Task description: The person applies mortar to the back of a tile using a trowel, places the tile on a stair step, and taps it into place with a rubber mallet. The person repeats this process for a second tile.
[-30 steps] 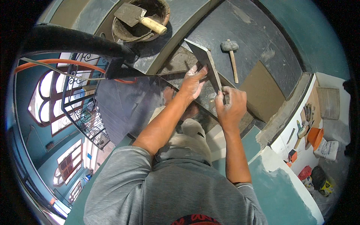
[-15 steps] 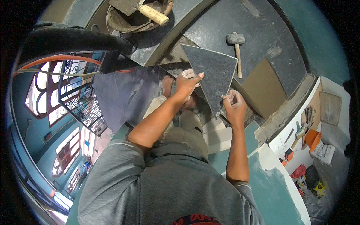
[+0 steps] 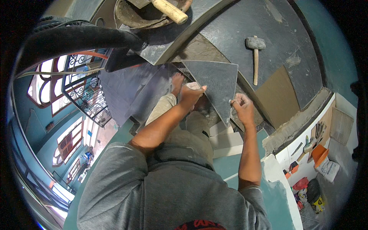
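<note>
A dark grey triangular tile [image 3: 214,82] is held between my two hands, its wide edge away from me and its point toward me. My left hand [image 3: 191,96] pinches the tile's left edge, thumb over the top face and fingers curled beneath. On the opposite side, my right hand [image 3: 243,105] is closed with thumb and fingertips at the right edge, above the tip. The tile is over a gap at the stair step, where rough mortar [image 3: 201,48] shows beyond it. My bare foot [image 3: 177,82] shows left of my left hand.
A rubber mallet [image 3: 255,57] lies on the dark tiled step, near a brown board-like patch [image 3: 279,96]. Far left, a mortar bucket [image 3: 134,17] carries a wooden-handled trowel [image 3: 170,10]. A black handrail [image 3: 84,38] crosses the left. Brushes and tools [image 3: 306,147] lie at right.
The tile has come nearer to me and turned slightly counterclockwise, with both hands still on it. My view has shifted, so the mallet and bucket appear farther right.
</note>
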`<action>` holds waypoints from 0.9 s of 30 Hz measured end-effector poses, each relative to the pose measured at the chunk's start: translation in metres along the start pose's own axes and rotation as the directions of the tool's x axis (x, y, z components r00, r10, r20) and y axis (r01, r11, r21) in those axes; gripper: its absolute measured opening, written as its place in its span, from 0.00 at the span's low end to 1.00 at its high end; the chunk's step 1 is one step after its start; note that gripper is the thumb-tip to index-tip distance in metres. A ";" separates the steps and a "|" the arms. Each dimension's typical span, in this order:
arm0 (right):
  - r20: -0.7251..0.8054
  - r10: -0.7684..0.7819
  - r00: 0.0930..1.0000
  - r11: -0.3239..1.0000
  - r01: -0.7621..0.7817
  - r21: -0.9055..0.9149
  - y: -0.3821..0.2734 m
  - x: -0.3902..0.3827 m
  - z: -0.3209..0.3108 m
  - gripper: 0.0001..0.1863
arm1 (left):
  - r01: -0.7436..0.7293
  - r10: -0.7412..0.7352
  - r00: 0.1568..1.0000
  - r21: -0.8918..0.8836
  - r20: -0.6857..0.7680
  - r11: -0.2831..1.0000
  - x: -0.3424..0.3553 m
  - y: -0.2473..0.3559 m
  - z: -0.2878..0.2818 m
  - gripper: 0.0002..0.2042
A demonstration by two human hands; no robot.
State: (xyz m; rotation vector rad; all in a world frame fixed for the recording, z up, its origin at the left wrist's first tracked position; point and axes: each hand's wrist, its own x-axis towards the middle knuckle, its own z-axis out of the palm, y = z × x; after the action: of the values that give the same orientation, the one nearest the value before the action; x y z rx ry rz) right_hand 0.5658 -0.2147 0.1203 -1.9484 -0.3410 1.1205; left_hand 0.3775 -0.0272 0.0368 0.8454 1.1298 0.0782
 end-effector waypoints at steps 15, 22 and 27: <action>0.496 0.003 0.868 0.951 0.151 -0.271 -0.037 0.223 0.024 0.08 | 0.128 -0.308 0.911 -0.522 -0.274 0.843 0.094 -0.040 -0.004 0.21; 0.577 0.029 0.816 0.923 0.200 -0.330 -0.028 0.288 0.031 0.06 | 0.063 -0.244 0.945 -0.611 -0.218 0.789 0.127 -0.027 -0.014 0.29; 0.612 0.028 0.790 0.934 0.198 -0.297 -0.029 0.312 0.033 0.10 | 0.107 -0.303 0.935 -0.671 -0.182 0.733 0.141 -0.024 -0.014 0.22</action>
State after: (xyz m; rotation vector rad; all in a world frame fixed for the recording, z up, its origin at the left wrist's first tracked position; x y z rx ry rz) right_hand 0.7194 0.0041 -0.0469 -1.7793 -1.0323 1.7099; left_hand 0.4222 0.0287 -0.0876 0.0652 1.3375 0.3983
